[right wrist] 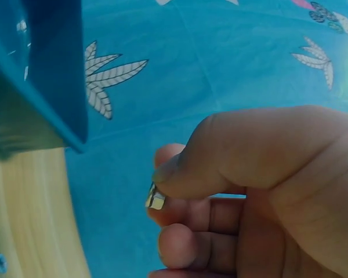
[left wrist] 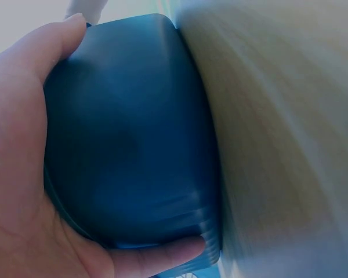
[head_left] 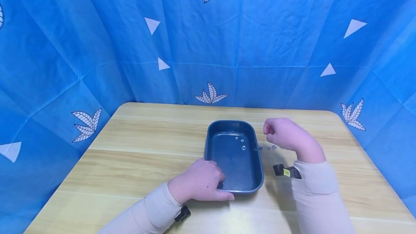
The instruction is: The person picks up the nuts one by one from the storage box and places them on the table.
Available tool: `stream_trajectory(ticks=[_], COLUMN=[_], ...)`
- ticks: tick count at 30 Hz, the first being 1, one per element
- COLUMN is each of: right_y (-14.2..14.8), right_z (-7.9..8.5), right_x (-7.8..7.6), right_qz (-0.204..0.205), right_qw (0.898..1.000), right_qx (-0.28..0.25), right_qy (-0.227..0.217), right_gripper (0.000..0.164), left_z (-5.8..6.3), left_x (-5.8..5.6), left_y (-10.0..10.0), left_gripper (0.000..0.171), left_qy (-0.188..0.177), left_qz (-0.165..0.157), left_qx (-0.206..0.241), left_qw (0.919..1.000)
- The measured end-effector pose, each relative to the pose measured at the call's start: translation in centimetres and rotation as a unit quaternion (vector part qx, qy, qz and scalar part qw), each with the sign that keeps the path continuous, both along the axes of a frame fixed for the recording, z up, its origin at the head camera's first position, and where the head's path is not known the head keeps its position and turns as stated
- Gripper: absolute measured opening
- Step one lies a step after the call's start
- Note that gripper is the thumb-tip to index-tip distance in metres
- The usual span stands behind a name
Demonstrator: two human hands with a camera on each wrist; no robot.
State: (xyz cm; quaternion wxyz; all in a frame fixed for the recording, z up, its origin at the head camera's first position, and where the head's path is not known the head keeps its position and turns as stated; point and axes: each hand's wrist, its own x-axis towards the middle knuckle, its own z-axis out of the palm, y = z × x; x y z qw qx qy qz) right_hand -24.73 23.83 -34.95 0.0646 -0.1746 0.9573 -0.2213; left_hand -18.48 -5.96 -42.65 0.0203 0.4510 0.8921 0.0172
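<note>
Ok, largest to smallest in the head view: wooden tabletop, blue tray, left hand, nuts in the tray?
Wooden tabletop
Blue tray
Left hand
Nuts in the tray; too small to rank among themselves

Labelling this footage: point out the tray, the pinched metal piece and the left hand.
Tray (head_left: 238,169): head view, bare inside floor.
Pinched metal piece (right wrist: 156,200): right wrist view, exposed end.
Left hand (head_left: 202,182): head view, back of hand.

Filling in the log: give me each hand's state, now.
Left hand: closed, holding the tray at its near-left corner.
Right hand: closed, pinching a metal part.
</note>
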Motion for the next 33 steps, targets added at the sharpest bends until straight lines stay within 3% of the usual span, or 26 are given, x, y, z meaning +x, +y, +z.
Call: stream_trajectory(ticks=[7,21,33], right_y=[-0.2,-0.4,-0.8], right_z=[-1.0,-3.0,-5.7], right_x=[-0.5,-1.2,-1.8], right_qz=[-0.006,-0.010,-0.007], right_qw=[0.998,0.995,0.991], right_qx=[0.009,0.038,0.070], right_qy=[-0.056,-0.089,-0.110], right_gripper=[0.012,0.016,0.013], left_z=[0.0,0.1,0.0], left_x=[0.0,0.0,-0.1], left_y=[0.0,0.0,0.0], left_gripper=[0.059,0.060,0.061], left_qy=[-0.003,-0.004,-0.020], left_qz=[0.001,-0.005,0.002], left_qx=[-0.002,0.001,-0.001], left_qw=[1.0000,1.0000,0.9998])
